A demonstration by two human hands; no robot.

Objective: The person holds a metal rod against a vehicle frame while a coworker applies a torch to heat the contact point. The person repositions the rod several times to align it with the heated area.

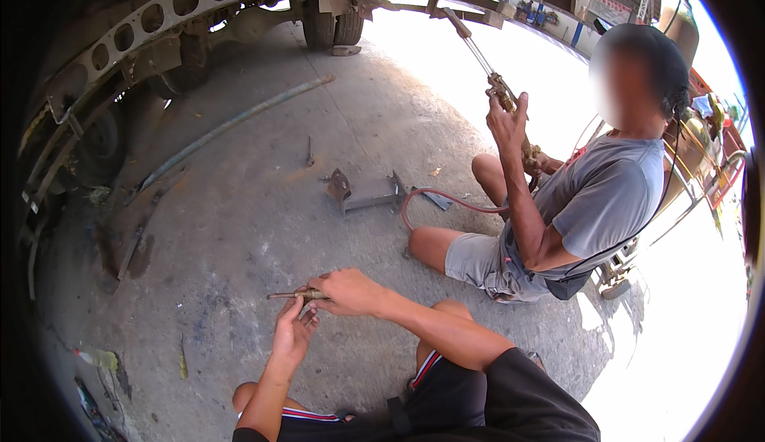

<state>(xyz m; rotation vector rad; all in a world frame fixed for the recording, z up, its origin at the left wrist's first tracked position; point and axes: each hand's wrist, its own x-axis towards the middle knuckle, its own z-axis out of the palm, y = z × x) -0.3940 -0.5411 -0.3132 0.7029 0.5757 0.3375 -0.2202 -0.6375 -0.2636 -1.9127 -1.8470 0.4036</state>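
I sit on a concrete floor with both arms stretched forward. My right hand [348, 291] grips a small brass nozzle-like part [292, 294] that points left. My left hand [292, 333] is just below it, fingers curled up against the underside of the same part. Across from me a person in a grey shirt [599, 199] sits on the ground and holds up a long cutting torch [494, 83] with a raised hand. A red hose [446, 199] runs from the torch down along the floor.
A truck frame with round holes [159, 15] and wheels [335, 26] arches over the far left. A long pipe [231, 123] lies on the floor. A bent metal bracket [362, 195] rests in the middle. Scraps lie at lower left [100, 358].
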